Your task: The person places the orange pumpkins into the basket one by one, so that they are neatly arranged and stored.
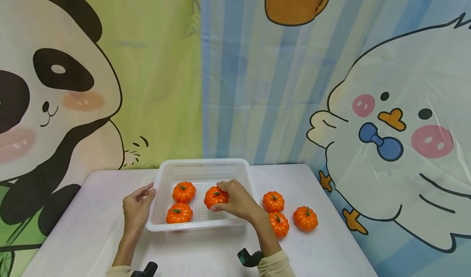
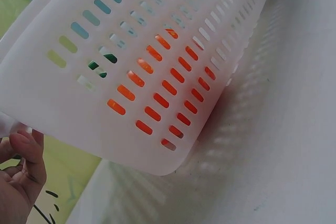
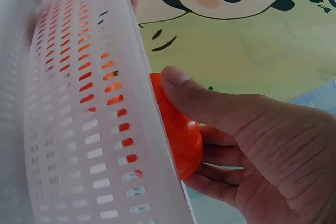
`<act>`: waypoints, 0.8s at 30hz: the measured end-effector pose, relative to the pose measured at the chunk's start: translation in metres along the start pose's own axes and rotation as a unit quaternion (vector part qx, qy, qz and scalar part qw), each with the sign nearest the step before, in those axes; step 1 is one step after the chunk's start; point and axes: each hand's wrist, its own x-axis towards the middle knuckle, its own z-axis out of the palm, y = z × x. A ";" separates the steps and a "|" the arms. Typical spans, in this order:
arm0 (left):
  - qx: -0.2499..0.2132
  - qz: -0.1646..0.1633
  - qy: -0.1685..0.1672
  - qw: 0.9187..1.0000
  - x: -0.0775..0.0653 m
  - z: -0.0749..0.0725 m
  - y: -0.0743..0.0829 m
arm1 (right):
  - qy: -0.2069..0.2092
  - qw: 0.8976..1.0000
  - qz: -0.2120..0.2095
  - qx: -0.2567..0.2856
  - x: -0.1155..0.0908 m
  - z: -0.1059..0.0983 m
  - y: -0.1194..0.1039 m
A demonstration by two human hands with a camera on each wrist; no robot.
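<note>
A white perforated plastic basket [image 1: 198, 226] stands on the table with two small orange pumpkins in its left part, a rear one [image 1: 184, 192] and a front one [image 1: 179, 213]. My right hand [image 1: 235, 199] grips another orange pumpkin [image 1: 213, 197] between thumb and fingers over the basket's right part. The right wrist view shows this pumpkin [image 3: 181, 135] partly above the basket's rim, its lower part behind the wall. At the left side, my left hand [image 1: 137, 205] holds the basket's rim; in the left wrist view its curled fingers [image 2: 26, 148] are at the edge.
Right of the basket, three more orange pumpkins lie on the white table [image 1: 327, 248]: one at the back [image 1: 273, 202], one in front [image 1: 279, 225] partly behind my right forearm, one farther right [image 1: 305, 219]. A cartoon-printed curtain [image 1: 243, 85] hangs behind the table.
</note>
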 end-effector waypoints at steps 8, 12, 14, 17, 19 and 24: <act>0.009 -0.005 0.004 1.000 0.000 0.001 -0.001 | -0.019 1.000 0.016 -0.012 0.004 0.011 -0.001; 0.006 -0.004 0.001 1.000 0.000 0.000 -0.001 | -0.025 0.999 0.015 -0.012 0.005 0.014 -0.001; 0.006 -0.004 0.001 1.000 0.000 -0.001 -0.001 | -0.028 0.999 0.014 -0.009 0.006 0.015 -0.002; 0.004 -0.004 0.003 1.000 0.001 0.000 -0.001 | -0.033 0.999 0.015 -0.011 0.008 0.017 -0.003; 0.003 -0.001 0.005 1.000 0.001 0.000 -0.001 | -0.038 0.999 0.016 -0.013 0.009 0.018 -0.003; 0.001 0.004 0.003 1.000 0.001 0.000 -0.002 | -0.050 0.999 0.014 -0.014 0.011 0.021 -0.006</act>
